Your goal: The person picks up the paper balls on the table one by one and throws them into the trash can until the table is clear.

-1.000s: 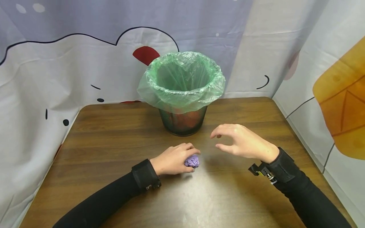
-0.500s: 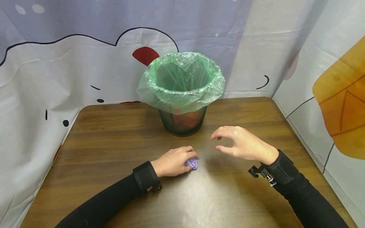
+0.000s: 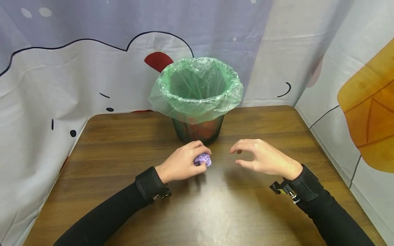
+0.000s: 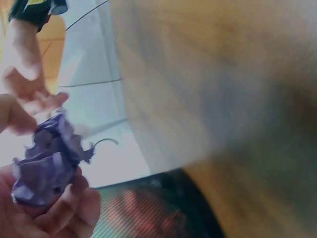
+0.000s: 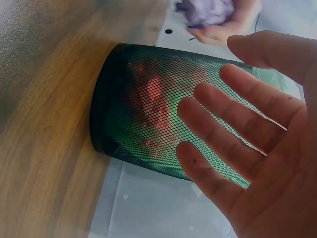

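Observation:
A crumpled ball of purple paper (image 3: 202, 159) is gripped between the thumb and fingers of my left hand (image 3: 181, 162), held over the table just in front of the bin. The left wrist view shows the paper ball (image 4: 47, 163) close up, its folds facing the camera. My right hand (image 3: 264, 157) hovers to the right with nothing in it, its fingers loosely bent and the thumb apart. Behind both hands stands a dark mesh wastebasket (image 3: 198, 131) lined with a green plastic bag (image 3: 197, 109). Something reddish shows through the mesh (image 5: 148, 99) low in the basket.
The wooden table (image 3: 123, 136) has rounded far corners. Printed fabric curtains (image 3: 77, 75) hang right behind it and along its right side. The bin stands near the table's back edge, its bag folded outward over the rim.
My left hand has lifted the purple paper ball up from the table and moved it slightly away from me toward the bin. The right hand has barely moved.

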The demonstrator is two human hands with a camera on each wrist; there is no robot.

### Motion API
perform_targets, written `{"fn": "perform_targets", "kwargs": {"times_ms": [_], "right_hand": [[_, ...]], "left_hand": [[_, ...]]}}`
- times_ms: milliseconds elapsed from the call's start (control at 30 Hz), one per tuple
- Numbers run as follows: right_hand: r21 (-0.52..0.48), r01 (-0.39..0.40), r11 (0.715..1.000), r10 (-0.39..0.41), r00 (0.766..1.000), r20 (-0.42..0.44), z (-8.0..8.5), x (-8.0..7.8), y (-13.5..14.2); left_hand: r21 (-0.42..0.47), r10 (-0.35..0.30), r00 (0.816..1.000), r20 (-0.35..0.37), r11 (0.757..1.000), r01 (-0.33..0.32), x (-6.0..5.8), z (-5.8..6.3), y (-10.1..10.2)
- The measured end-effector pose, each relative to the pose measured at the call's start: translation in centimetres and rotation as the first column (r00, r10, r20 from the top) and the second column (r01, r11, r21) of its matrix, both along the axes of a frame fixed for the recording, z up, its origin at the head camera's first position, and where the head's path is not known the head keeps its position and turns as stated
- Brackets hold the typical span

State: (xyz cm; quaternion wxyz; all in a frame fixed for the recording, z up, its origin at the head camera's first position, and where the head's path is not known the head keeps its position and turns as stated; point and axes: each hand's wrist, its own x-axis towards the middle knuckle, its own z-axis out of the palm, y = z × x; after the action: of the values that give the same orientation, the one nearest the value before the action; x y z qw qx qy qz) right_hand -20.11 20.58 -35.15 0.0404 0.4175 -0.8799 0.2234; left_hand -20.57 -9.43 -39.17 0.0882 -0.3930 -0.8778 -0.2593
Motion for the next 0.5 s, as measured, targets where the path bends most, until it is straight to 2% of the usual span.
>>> {"fn": "perform_targets", "kwargs": {"times_ms": [133,267,500], "right_hand": [[0.003,0.006,1.0,-0.006,1.0,-0.008,0.0,0.1,0.1],[0.011,0.013,1.0,-0.013,1.0,-0.014,-0.1,0.2,0.1],[0.015,0.01,1.0,-0.01,1.0,0.005,-0.5,0.2,0.2]], "left_hand": [[0.09,0.014,0.998,-0.058,0.996,-0.009,-0.4,1.5,-0.3],[0.17,0.004,0.991,-0.133,0.985,0.019,-0.8,3.3,-0.5],[0.329,-0.012,0.967,-0.254,0.939,0.098,-1.4,7.5,-0.8]]}}
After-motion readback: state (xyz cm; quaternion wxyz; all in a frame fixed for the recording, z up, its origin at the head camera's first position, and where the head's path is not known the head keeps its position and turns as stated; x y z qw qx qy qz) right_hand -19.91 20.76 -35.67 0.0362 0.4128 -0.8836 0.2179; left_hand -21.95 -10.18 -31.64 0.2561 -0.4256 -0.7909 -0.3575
